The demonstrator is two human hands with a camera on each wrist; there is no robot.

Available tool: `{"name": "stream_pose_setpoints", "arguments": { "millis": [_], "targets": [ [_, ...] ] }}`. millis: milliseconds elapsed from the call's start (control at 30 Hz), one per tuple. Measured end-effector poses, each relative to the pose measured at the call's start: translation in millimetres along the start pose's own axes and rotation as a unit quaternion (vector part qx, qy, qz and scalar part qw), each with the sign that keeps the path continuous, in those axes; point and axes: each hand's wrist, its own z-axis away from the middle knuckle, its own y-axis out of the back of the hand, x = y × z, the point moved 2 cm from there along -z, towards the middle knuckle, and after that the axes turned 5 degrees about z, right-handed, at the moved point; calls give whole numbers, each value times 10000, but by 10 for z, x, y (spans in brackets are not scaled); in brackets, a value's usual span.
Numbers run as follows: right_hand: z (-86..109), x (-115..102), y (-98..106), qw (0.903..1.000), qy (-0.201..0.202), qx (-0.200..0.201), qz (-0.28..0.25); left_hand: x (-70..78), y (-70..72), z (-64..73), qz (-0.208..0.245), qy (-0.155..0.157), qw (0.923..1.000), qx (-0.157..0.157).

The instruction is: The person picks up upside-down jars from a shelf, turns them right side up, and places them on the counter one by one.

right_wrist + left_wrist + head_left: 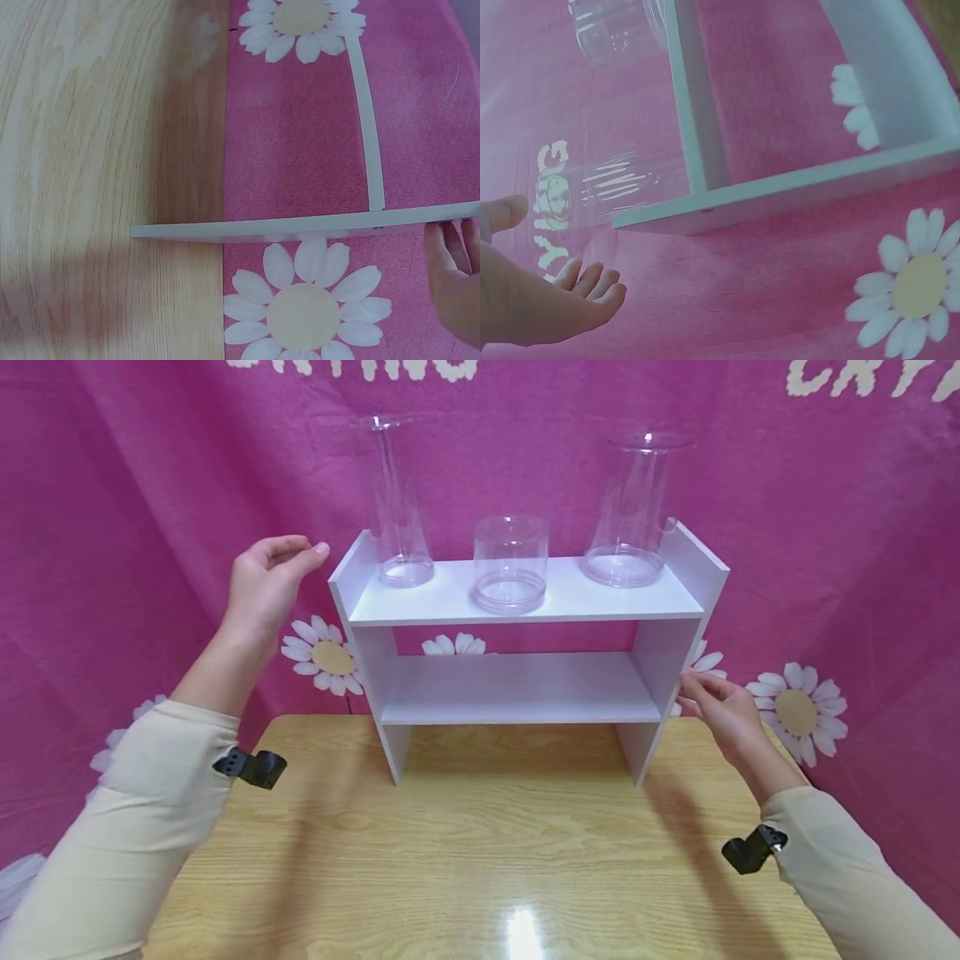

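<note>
A white two-tier shelf stands on a wooden table. On its top board are three clear containers: a tall narrow one at the left, a short round one in the middle and a tall wider one at the right. My left hand is raised in the air left of the shelf, holding nothing; in the left wrist view its thumb and fingers are apart, near the tall narrow container. My right hand has its fingertips at the outer face of the right side panel.
The wooden table spreads in front of the shelf. A pink cloth with white daisies and lettering hangs behind and on both sides. The shelf's lower board lies between the two side panels.
</note>
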Motion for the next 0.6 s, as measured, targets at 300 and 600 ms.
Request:
{"name": "stream_pose_setpoints", "arguments": {
  "millis": [300,600],
  "targets": [
    [15,10,3,9997,72,153,175,269,-133,-225,-607,-14,9981,-101],
    [21,-13,9,9978,133,205,623,500,-341,-460,-620,465,9965,-321]
  ]
}}
